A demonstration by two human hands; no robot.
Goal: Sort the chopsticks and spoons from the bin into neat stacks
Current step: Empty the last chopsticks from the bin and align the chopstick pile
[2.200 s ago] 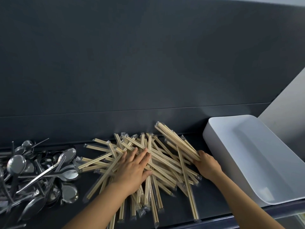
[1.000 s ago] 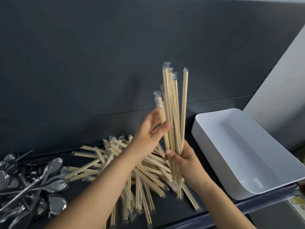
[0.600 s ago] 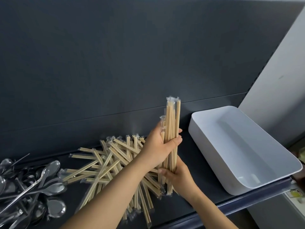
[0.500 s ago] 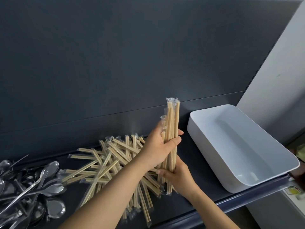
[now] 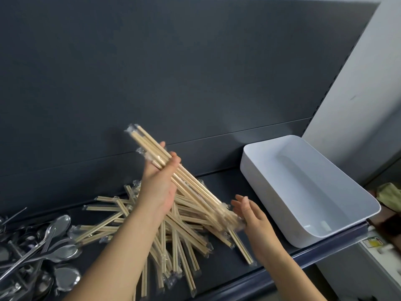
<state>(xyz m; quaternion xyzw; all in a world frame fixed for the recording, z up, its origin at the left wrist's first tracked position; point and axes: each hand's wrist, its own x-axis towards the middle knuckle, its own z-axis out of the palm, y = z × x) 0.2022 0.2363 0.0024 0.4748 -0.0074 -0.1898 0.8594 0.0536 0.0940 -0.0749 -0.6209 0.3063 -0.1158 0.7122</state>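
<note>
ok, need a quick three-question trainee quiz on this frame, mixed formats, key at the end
1. Which of the hands grips the chopstick bundle? A) left hand B) right hand C) both
2. True or false: the white bin holds the spoons.
3. Fill in: the spoons lie to the ____ of the loose chopstick pile.
Key: 1 A; the right hand is open at the bundle's lower end. 2 false; nothing shows inside the bin. 3 left.
</note>
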